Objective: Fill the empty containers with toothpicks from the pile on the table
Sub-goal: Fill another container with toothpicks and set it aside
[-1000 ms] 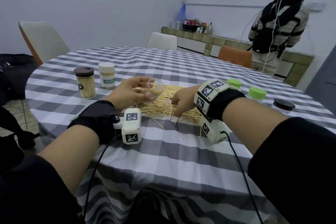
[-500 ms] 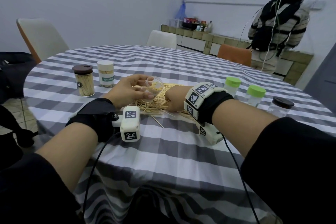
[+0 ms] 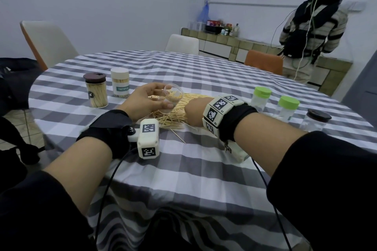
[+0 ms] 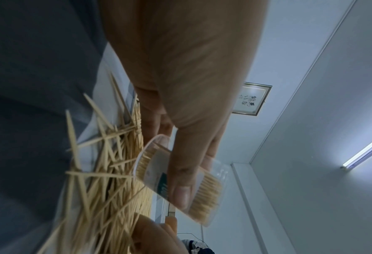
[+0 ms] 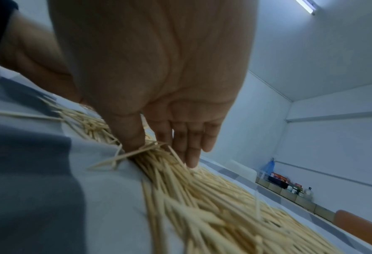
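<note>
Head view: the toothpick pile (image 3: 179, 112) lies on the bench (image 3: 204, 169), which is covered by a grey and white checked cloth. The left hand (image 3: 142, 102) grips a clear container (image 3: 171, 101), tilted with its mouth away from the wearer, just above the near left edge of the pile. The right hand (image 3: 195, 112) rests on the pile; its fingers are hidden behind the wrist. Left of the pile stand a brown-lidded jar (image 3: 95, 89) and a white-lidded jar (image 3: 120, 82) labelled "TOOTHPICK". Right of the pile stand two green-lidded bottles (image 3: 260, 100), (image 3: 287, 108) and a dark-lidded jar (image 3: 315, 121), partly hidden by the right forearm. Left wrist view: thumb and fingers (image 4: 180, 171) curl round the container (image 4: 202, 185), which holds toothpicks; its green label is blurred and unreadable. Right wrist view: the hand's fingers (image 5: 189, 142) are nearly straight, their tips touching the pile (image 5: 202, 197), clamped on nothing that can be seen.
</note>
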